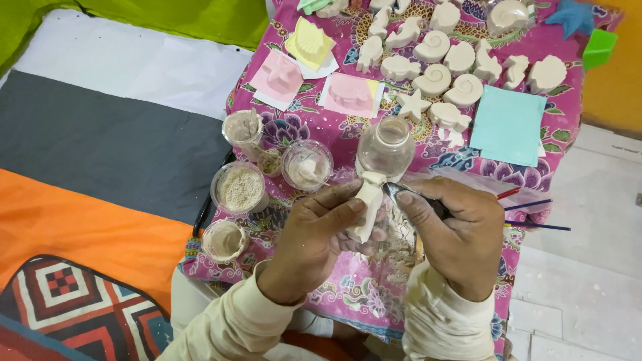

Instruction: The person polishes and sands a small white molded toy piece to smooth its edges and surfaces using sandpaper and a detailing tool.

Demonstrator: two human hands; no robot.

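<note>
Currently I read this as the trimming step: left hand (pixel 314 230) clamped on a white plaster cast (pixel 369 204) above the floral cloth (pixel 354 287), right hand (pixel 461 234) closed round a small metal tool (pixel 401 192) at its top edge; next stroke needs light, steady pressure.

— What is the white plaster cast (pixel 368 204) like?
— Pale, unpainted, elongated, standing nearly upright above the pink floral cloth.
— And the metal tool (pixel 409 194)?
— Slim, dark-handled, its silvery tip touching the cast's upper edge.
</note>
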